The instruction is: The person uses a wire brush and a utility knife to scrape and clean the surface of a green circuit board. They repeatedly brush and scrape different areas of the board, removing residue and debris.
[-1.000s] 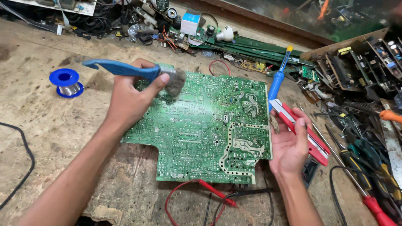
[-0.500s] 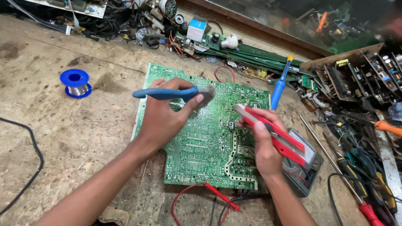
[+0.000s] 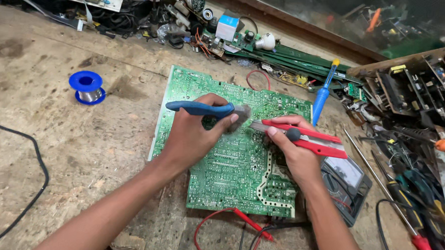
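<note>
Green circuit board (image 3: 241,165) flat on tabletop (image 3: 83,145); left hand (image 3: 197,134) grip clamped on blue-handled brush (image 3: 203,108), right hand (image 3: 295,152) grip clamped on red utility knife (image 3: 301,137).

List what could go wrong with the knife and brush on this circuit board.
The red utility knife in the right hand points toward the left hand; a slip might cut its fingers. Its blade could also gouge traces on the green circuit board. The board partly overlaps the multimeter, so it may rock.
</note>
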